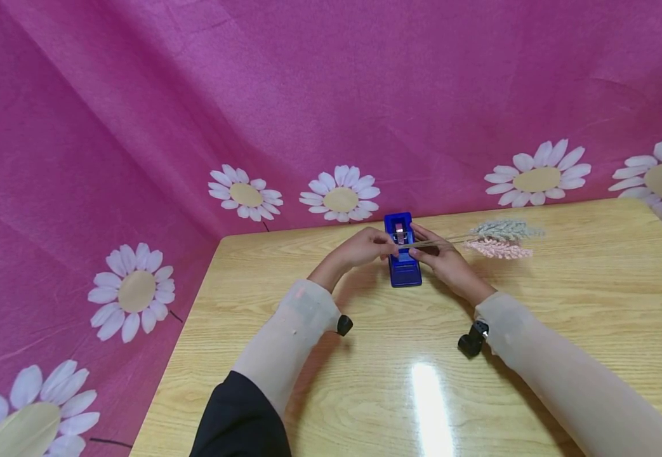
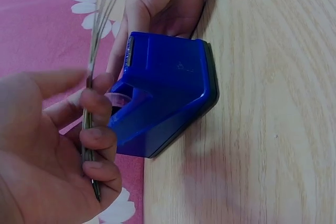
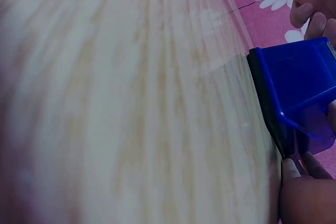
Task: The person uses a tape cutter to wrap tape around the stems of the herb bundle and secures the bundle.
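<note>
A blue tape dispenser (image 1: 406,274) stands near the table's far edge, its pinkish tape roll (image 2: 119,99) showing in the left wrist view. My left hand (image 1: 367,246) grips a bundle of thin stems (image 2: 95,40), fingers curled round their lower ends, over the dispenser. These stems run rightward past my other hand to a pale green-grey flower spike (image 1: 504,229) and a pink one (image 1: 499,248). My right hand (image 1: 442,257) holds the dispenser's right side, thumb and fingers spread along it. In the right wrist view, fingertips (image 3: 291,167) sit at the dispenser's base.
The wood-grain table (image 1: 233,317) extends toward me, with a bright light reflection on it. A magenta cloth (image 1: 285,95) with printed white daisies hangs behind and to the left. Small black devices (image 1: 470,343) are worn on both wrists over pale sleeves.
</note>
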The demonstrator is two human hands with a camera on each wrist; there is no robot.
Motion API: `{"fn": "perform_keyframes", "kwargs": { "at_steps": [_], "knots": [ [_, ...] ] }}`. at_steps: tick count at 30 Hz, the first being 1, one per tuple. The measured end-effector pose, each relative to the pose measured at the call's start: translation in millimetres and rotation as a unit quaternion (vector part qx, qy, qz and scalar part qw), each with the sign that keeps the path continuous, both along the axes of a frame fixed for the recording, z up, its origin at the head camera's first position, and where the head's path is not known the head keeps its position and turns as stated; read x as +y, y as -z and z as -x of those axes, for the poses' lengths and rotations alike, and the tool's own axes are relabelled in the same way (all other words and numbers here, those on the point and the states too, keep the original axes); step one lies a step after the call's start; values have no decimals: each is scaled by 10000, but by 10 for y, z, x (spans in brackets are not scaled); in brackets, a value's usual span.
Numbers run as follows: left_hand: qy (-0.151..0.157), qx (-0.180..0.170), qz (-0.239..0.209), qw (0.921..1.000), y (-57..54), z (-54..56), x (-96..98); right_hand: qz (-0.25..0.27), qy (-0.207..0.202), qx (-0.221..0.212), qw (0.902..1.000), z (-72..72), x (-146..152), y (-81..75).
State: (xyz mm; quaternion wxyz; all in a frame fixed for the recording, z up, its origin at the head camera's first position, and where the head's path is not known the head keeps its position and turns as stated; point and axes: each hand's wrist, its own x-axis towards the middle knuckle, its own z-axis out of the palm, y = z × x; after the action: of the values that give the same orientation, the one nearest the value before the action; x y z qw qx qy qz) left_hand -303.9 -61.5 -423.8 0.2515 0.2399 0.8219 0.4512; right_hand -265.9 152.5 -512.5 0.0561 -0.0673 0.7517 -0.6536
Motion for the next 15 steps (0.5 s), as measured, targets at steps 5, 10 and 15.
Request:
{"fn": "perform_keyframes", "kwargs": {
  "at_steps": [5,10,15],
  "knots": [
    [-293,243,247,9990,-7,-27,44,43,-81,-59,9999,4,8,-7],
    [-479,465,404,9970,24,-42,65,106,-106,-90,9998,-5,10,-12],
    [-566,407,384,9968,62,-46,50,334,-228,9,9992,-12,20,-2]
  ]
}}
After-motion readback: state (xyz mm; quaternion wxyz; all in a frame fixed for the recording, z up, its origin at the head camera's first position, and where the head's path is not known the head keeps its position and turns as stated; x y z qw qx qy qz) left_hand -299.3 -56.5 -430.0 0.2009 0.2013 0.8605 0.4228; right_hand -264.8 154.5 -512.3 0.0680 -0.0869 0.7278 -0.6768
